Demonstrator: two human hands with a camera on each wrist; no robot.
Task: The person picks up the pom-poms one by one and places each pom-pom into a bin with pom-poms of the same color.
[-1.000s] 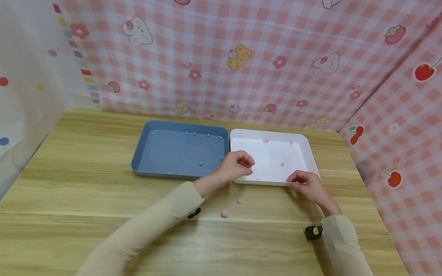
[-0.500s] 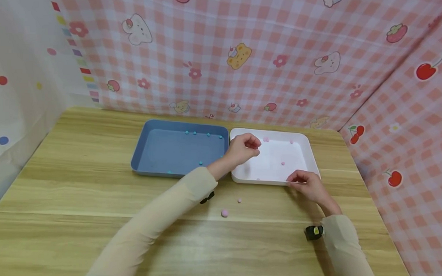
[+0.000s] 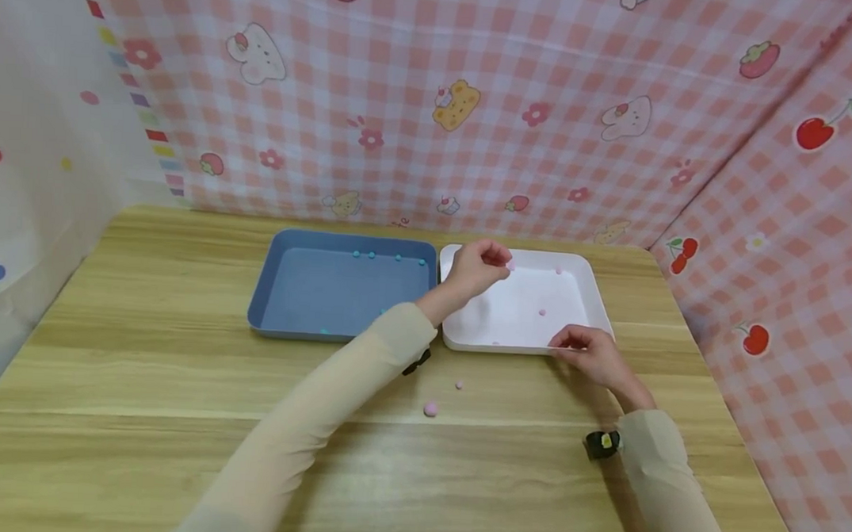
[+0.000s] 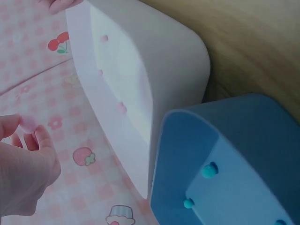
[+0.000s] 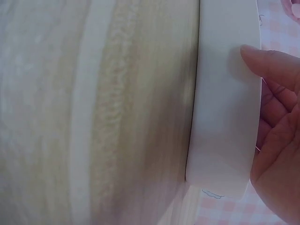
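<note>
Farther over the white tray went my left hand, pinching a pink bead, while my right hand gripped its rim.

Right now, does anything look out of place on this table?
Yes. Two pink beads lie loose on the table, outside both trays: a larger bead and a smaller bead, just in front of the white tray, which holds the other pink ones. The blue tray holds only teal beads.

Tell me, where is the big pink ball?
In the head view the big pink ball lies on the wooden table, in front of the white tray, just beside a smaller pink bead.
</note>
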